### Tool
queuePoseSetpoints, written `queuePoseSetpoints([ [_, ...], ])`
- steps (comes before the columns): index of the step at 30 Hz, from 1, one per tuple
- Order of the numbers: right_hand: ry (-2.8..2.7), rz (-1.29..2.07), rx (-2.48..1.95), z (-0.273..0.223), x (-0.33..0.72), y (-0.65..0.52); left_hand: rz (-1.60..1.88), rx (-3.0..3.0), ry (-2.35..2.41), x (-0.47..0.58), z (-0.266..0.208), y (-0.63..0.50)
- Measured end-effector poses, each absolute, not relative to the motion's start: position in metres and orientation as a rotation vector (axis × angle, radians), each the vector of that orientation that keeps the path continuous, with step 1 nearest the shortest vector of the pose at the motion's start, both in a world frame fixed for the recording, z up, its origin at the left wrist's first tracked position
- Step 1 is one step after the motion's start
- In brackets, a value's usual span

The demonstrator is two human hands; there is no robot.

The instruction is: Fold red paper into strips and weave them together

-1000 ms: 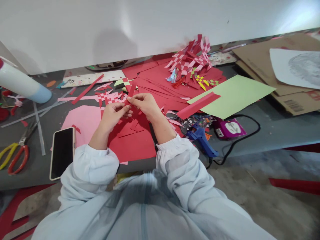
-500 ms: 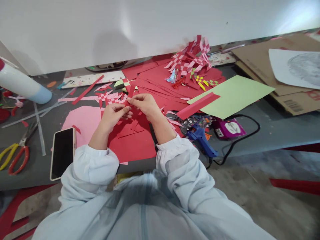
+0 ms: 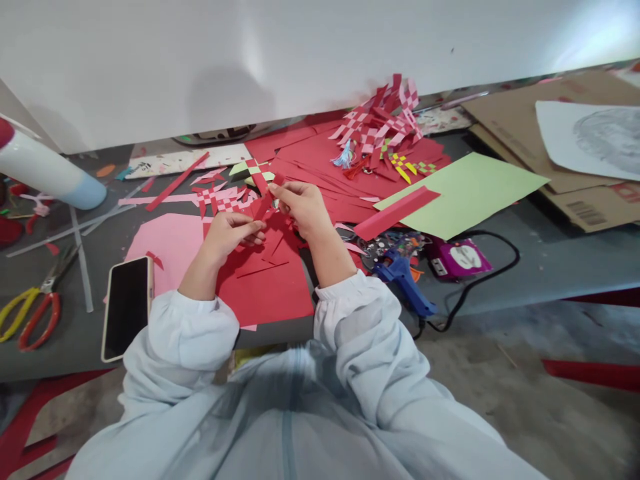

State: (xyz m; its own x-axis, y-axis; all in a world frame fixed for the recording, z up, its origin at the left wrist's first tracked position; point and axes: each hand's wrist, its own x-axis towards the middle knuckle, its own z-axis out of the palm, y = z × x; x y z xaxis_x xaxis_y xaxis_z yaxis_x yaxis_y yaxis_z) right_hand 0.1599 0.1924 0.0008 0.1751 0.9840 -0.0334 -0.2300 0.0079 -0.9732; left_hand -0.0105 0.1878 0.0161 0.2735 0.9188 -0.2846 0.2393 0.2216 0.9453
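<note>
Between my two hands is a narrow red paper strip (image 3: 265,204), tilted up to the right. My left hand (image 3: 231,233) pinches its lower end between thumb and fingers. Closed on the upper part, my right hand (image 3: 299,205) grips it with thumb and forefinger. Beneath them lies a red paper sheet (image 3: 270,300) with loose red strips on it. Pink-and-red woven paper pieces (image 3: 227,199) lie just beyond my left hand. A green-and-red woven piece (image 3: 253,169) is behind the strip.
At left are a phone (image 3: 127,308), scissors (image 3: 46,287) and a white-blue bottle (image 3: 55,170). To the right lie a blue glue gun (image 3: 404,281), a purple box (image 3: 463,259), a light green sheet (image 3: 475,190) and cardboard (image 3: 520,143). Woven pieces (image 3: 383,120) are piled at the back.
My right hand has moved slightly right, away from my left hand. The red strip between them now leans more to the right.
</note>
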Motion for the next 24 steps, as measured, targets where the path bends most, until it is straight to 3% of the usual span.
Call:
queuePoseSetpoints([
  [24,-0.691,1.030,-1.204,-0.0016,0.1680,0.1994,0.581,1.342,1.223,-0.0100,0.0218,0.1842],
])
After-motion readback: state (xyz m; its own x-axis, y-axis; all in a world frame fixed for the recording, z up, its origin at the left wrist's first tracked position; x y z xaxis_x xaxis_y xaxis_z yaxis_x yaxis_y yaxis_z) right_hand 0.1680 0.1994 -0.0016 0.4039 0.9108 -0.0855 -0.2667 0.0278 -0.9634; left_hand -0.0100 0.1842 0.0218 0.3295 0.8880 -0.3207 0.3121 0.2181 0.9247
